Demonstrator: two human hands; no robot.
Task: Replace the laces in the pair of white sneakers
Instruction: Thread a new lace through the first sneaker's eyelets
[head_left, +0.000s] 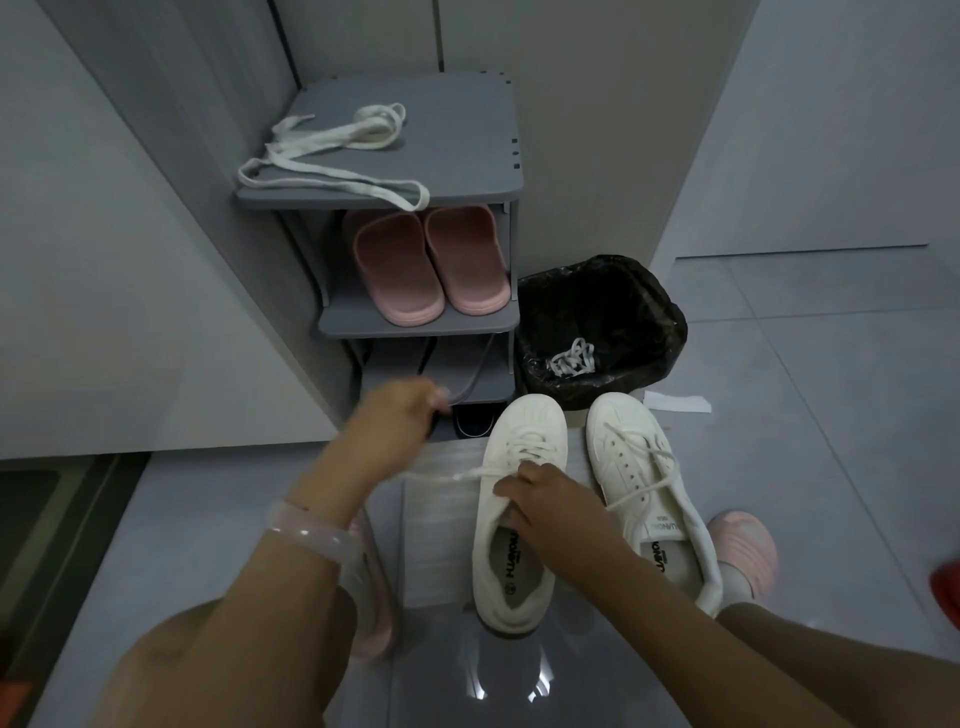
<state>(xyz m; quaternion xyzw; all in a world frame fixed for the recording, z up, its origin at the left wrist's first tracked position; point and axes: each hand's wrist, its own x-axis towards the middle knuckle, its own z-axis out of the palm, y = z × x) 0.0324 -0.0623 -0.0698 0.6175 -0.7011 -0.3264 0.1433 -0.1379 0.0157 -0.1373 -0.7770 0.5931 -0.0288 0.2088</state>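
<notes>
Two white sneakers stand side by side on the grey floor. My right hand (545, 512) grips the left sneaker (530, 423) at its tongue and top eyelets. A white lace (447, 475) stretches taut from those eyelets out to the left, toward my left hand (405, 410), which is blurred, with fingers curled round the lace's end. The right sneaker (621, 431) has a loose lace (644, 488) only partly threaded. Two long white laces (332, 150) lie on top of the grey shoe rack (462, 145).
A black-lined bin (660, 306) right of the rack holds a bunched white lace (571, 358). Pink slippers (431, 265) sit on the rack's middle shelf. A paper slip (675, 402) lies behind the right sneaker. My feet wear pink slippers (745, 545). A wall stands at the left.
</notes>
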